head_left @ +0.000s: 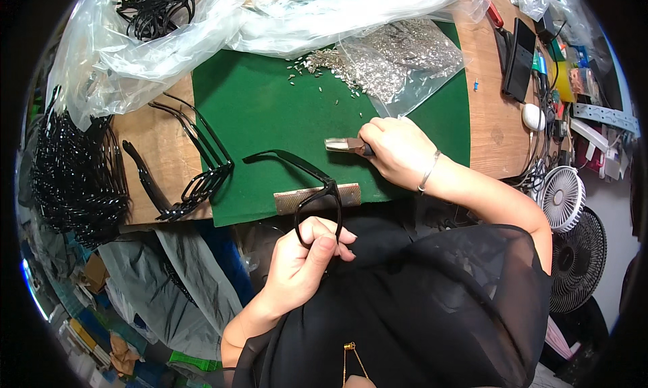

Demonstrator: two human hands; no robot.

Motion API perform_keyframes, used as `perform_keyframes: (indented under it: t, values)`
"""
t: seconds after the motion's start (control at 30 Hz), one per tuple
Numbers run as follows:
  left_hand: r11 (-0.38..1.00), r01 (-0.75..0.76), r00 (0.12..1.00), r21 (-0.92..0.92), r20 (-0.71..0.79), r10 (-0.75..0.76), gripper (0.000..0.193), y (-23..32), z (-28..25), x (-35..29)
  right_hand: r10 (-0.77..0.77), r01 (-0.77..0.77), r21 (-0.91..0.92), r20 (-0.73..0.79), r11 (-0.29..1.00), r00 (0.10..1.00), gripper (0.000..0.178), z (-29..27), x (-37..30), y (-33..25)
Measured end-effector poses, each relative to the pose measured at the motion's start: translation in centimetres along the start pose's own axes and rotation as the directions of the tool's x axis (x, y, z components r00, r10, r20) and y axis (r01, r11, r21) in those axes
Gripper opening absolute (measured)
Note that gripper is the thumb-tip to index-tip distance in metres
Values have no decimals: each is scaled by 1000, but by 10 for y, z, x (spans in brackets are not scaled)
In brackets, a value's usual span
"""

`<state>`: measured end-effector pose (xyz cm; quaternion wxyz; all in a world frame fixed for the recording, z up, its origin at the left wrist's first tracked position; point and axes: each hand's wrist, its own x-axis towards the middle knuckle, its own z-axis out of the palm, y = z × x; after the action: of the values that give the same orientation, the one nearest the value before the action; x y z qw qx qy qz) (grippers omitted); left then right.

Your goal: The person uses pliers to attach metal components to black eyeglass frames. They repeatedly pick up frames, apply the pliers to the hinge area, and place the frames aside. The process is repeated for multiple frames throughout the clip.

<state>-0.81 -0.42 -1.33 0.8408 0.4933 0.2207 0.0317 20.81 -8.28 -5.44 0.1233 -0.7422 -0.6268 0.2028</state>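
Nearest: left hand (293, 266), closed on lower rim of black glasses frame (329, 184); frame rises just above fingers, partly covers rough block (287, 203) at near edge of green mat (263, 104). Loose frames (197, 191) to left, larger black pile (74, 175) beyond them. Right hand (401, 152) grips pliers (345, 145), apart from frame. Farther: shiny bits (327, 61), clear bag (399, 107), crumpled plastic sheeting (270, 23).

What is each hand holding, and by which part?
The left hand holds a black glasses frame by its front; fingers hide the exact spot. The right hand holds pliers by the handles.
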Motion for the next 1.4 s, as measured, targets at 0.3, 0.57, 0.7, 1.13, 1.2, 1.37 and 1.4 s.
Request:
perform_keyframes:
  t: [0.3, 0.57, 0.7, 1.13, 1.2, 1.37, 1.4]
  values:
    - [989, -142, 963, 48, -223, 149, 44, -9, 26, 18, 231, -16, 823, -140, 568, 963, 10, -28, -19, -61]
    - [955, -231, 925, 186, -264, 275, 41, -13, 35, 18, 448, -69, 997, 72, -24, 891, 15, -7, -15, -80]
    - [976, -149, 958, 161, -221, 183, 42, -9, 29, 17, 344, -213, 960, 266, -184, 901, 18, -19, -12, -76]
    - [997, 72, 994, 14, -79, -71, 42, 20, 13, 5, 176, -362, 928, 372, -85, 911, 17, -34, -13, -70]
    - [996, 58, 991, 73, -126, -49, 41, 18, 19, 5, 178, -331, 941, 340, -78, 924, 16, -31, -13, -69]
    - [971, 229, 973, -69, -3, -230, 45, 34, 12, 6, 121, -330, 943, 333, -44, 935, 16, -29, -15, -62]
    - [975, 210, 977, -68, -21, -212, 45, 32, 13, 6, 112, -337, 942, 336, -14, 935, 16, -30, -15, -62]
